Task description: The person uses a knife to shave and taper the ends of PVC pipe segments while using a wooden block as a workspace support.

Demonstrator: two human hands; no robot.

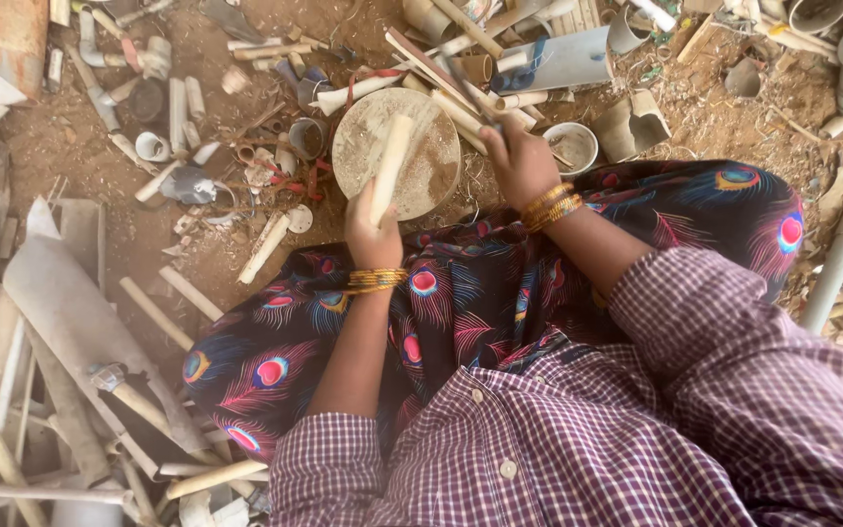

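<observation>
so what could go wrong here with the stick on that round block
1. The left hand grips the pale stick just below where it rests on the round wooden block; a blow from the tool in the right hand could catch the fingers.
2. The stick lies tilted on the block, so it may slip sideways.
3. Chips could fly into the lap, which sits close to the block.

It was a rough outdoor workshop on bare dirt ground [60, 146]. Cut pipe offcuts [180, 109] and a sawdust-covered round chopping block [421, 171] lay everywhere.
</observation>
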